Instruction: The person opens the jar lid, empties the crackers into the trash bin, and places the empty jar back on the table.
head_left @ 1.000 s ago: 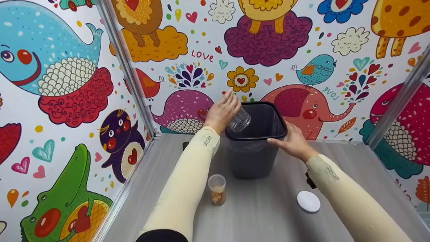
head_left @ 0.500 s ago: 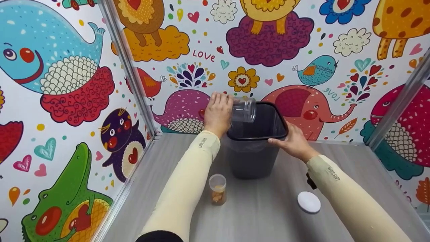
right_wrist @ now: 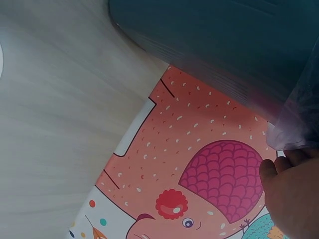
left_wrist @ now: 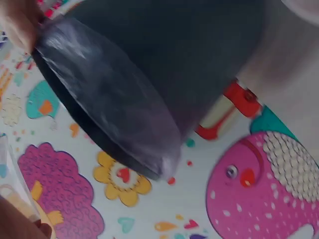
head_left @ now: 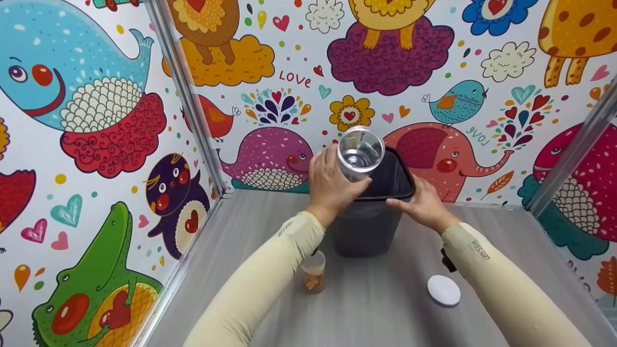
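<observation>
My left hand [head_left: 332, 180] holds a clear jar [head_left: 361, 149] above the left side of a dark trash bin [head_left: 366, 231]. The jar's open mouth faces up toward the head camera, and I see nothing inside it. In the left wrist view, part of the jar [left_wrist: 12, 169] shows at the left edge. My right hand [head_left: 424, 202] grips the bin's right rim, its thumb at the front corner. A thin clear liner [left_wrist: 109, 84] is folded over that rim. The right wrist view shows my right fingers [right_wrist: 269, 169] beside the liner; the bin's bottom is hidden.
On the grey table [head_left: 376, 308], a clear cup [head_left: 314, 277] with brown pieces inside stands near my left forearm, which partly covers it. A round white lid [head_left: 444, 290] lies at the right, close to my right forearm. Patterned walls [head_left: 299, 43] enclose the back and sides.
My left hand has turned the jar from tipped over the bin to mouth upward, and has shifted slightly right. My left forearm now overlaps the cup. The right hand stays on the rim.
</observation>
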`<state>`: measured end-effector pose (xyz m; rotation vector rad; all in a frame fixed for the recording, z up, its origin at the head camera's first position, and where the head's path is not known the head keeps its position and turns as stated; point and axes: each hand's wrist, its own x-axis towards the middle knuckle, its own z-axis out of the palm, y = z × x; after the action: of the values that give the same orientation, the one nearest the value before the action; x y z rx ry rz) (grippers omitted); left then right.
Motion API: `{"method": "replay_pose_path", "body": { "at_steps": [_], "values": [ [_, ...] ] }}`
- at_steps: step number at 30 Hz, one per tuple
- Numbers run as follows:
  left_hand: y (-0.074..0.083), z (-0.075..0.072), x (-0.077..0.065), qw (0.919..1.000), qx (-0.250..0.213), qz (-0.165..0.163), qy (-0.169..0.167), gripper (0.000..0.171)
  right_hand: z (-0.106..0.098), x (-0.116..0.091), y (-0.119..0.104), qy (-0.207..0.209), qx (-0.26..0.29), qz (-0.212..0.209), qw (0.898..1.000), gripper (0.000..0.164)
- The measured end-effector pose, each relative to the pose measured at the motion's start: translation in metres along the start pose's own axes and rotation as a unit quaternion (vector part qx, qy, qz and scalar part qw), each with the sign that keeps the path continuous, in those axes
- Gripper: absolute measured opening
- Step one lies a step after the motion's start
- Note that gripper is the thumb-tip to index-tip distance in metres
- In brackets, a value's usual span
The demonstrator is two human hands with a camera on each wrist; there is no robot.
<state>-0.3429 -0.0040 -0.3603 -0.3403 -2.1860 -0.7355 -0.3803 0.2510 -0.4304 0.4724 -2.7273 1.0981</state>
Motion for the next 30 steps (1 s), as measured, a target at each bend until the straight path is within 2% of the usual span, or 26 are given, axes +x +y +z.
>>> {"method": "replay_pose_path", "body": {
  "at_steps": [4,8,12,17,20,24,30],
  "values": [
    [0.014,-0.002,-0.019,0.9991,-0.042,-0.009,0.002,0.097,-0.001,0.0,0.0,0.001,-0.005,0.001,1.0,0.108],
    [0.021,0.001,-0.042,0.9976,-0.069,-0.008,0.005,0.096,-0.001,0.0,0.0,0.001,-0.01,0.0,1.0,0.109],
    [0.023,0.006,-0.07,0.9968,-0.079,0.009,0.004,0.094,-0.001,0.0,0.002,0.004,-0.019,-0.004,1.0,0.105],
    [0.019,0.015,-0.105,0.9973,-0.064,0.038,0.0,0.094,-0.001,0.0,0.003,0.013,-0.027,-0.021,0.999,0.094],
    [0.017,0.024,-0.127,0.9971,-0.062,0.041,-0.016,0.093,0.0,-0.001,0.003,0.003,-0.026,-0.003,1.0,0.101],
    [0.016,0.036,-0.159,0.9965,-0.058,0.017,-0.058,0.094,0.0,-0.002,0.001,-0.006,-0.019,0.009,1.0,0.109],
    [0.015,0.062,-0.202,0.991,-0.08,-0.013,-0.107,0.092,-0.001,-0.002,-0.001,-0.005,-0.025,-0.002,1.0,0.106]
  ]
}}
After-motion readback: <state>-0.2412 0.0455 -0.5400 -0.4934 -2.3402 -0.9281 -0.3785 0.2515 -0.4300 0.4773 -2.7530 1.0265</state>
